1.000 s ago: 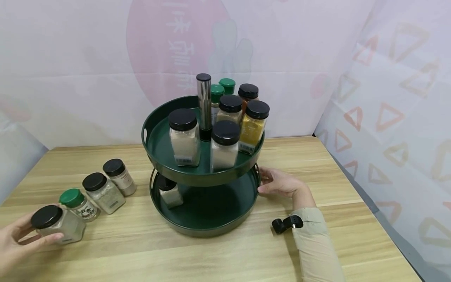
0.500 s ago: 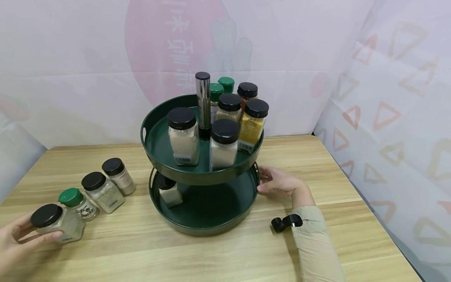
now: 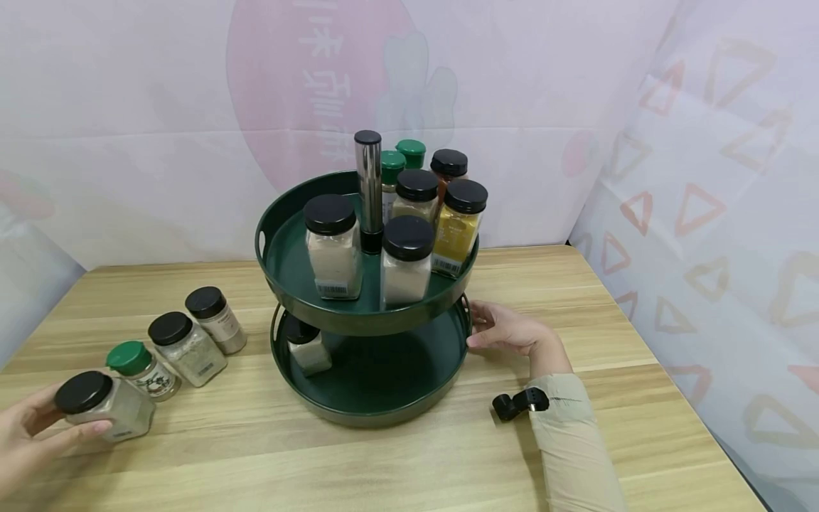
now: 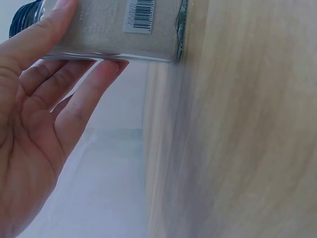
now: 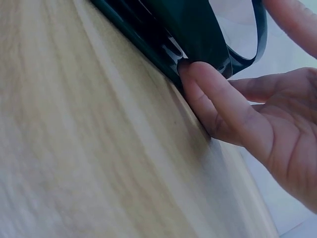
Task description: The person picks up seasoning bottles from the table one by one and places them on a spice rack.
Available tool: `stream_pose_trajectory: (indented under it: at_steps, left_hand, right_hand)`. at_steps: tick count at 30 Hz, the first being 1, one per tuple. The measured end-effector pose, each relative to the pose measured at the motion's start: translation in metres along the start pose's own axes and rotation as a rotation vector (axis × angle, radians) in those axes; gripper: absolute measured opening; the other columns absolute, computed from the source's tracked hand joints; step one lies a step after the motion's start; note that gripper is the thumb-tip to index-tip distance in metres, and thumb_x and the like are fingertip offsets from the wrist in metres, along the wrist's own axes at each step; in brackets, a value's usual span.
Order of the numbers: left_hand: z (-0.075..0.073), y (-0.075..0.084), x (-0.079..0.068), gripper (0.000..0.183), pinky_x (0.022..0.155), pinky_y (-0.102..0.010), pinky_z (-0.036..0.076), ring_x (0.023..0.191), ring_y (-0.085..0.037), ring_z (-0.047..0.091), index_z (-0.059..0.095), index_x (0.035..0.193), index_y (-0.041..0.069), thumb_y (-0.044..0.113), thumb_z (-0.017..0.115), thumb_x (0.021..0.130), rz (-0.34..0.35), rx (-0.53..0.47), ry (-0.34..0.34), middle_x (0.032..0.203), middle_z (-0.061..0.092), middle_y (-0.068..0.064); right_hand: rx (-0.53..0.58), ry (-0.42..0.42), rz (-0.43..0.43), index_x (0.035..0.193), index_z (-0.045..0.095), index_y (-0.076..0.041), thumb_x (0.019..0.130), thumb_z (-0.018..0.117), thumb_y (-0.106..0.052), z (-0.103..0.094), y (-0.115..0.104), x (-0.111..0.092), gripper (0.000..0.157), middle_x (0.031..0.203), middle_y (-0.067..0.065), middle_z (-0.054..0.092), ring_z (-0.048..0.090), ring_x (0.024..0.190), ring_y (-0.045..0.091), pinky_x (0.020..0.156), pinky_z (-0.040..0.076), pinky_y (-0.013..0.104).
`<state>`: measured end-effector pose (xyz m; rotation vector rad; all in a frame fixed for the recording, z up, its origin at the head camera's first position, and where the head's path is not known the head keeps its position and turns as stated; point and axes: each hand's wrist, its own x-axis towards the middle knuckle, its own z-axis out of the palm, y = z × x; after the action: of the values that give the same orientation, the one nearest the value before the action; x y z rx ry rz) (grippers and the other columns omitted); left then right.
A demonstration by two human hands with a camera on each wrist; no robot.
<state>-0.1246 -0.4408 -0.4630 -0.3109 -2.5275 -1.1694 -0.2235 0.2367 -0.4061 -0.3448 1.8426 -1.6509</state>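
Observation:
In the head view, my left hand (image 3: 32, 437) grips a square clear seasoning jar (image 3: 121, 412) with a black lid at the table's left front. Thumb and fingers lie on opposite sides of it; the left wrist view shows pale powder and a barcode label on the jar (image 4: 119, 29). My right hand (image 3: 508, 331) touches the outer right wall of the lower tier of a dark green two-tier round rack (image 3: 377, 412). In the right wrist view, its fingertips (image 5: 198, 74) meet the tray wall below the handle cutout.
Beside the held jar lie a green-lidded shaker (image 3: 153, 377), a black-lidded jar (image 3: 195, 355) and a black-lidded shaker (image 3: 224, 327). Several jars crowd the upper tier (image 3: 288, 256) round a metal post (image 3: 369, 185). One small jar (image 3: 310, 355) is on the lower tier.

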Motion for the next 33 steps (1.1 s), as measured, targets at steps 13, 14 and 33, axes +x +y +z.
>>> stream_pose_trajectory:
  at_steps: [13, 14, 33]
  left_hand:
    - [-0.002, 0.003, -0.005, 0.072, 0.094, 0.008, 0.027, 0.105, 0.030, 0.045, 0.058, 0.137, 0.017, -0.010, 0.080, 0.074, -0.017, 0.030, -0.009, 0.115, 0.050, 0.043]
    - [-0.002, 0.003, -0.006, 0.072, 0.094, 0.008, 0.028, 0.105, 0.029, 0.045, 0.058, 0.137, 0.016, -0.010, 0.080, 0.074, -0.016, 0.030, -0.009, 0.115, 0.051, 0.043]
    - [-0.001, 0.019, -0.006, 0.071, 0.089, 0.007, 0.030, 0.103, 0.027, 0.050, 0.063, 0.127, 0.024, -0.016, 0.078, 0.071, -0.037, -0.033, 0.025, 0.111, 0.055, 0.041]
  right_hand:
    - [-0.007, -0.008, -0.007, 0.155, 0.010, 0.006, 0.087, 0.074, -0.005, 0.001, -0.001, 0.000, 0.094, 0.158, 0.031, 0.022, 0.044, 0.132, 0.028, 0.101, 0.051, 0.025]
    - [-0.008, -0.011, -0.009, 0.155, 0.010, 0.007, 0.087, 0.074, -0.005, 0.001, -0.001, 0.000, 0.094, 0.158, 0.031, 0.021, 0.042, 0.133, 0.029, 0.101, 0.051, 0.025]
    - [-0.025, -0.006, 0.004, 0.155, 0.008, 0.007, 0.088, 0.072, -0.004, 0.000, 0.000, 0.000, 0.093, 0.160, 0.030, 0.018, 0.032, 0.143, 0.037, 0.101, 0.050, 0.024]
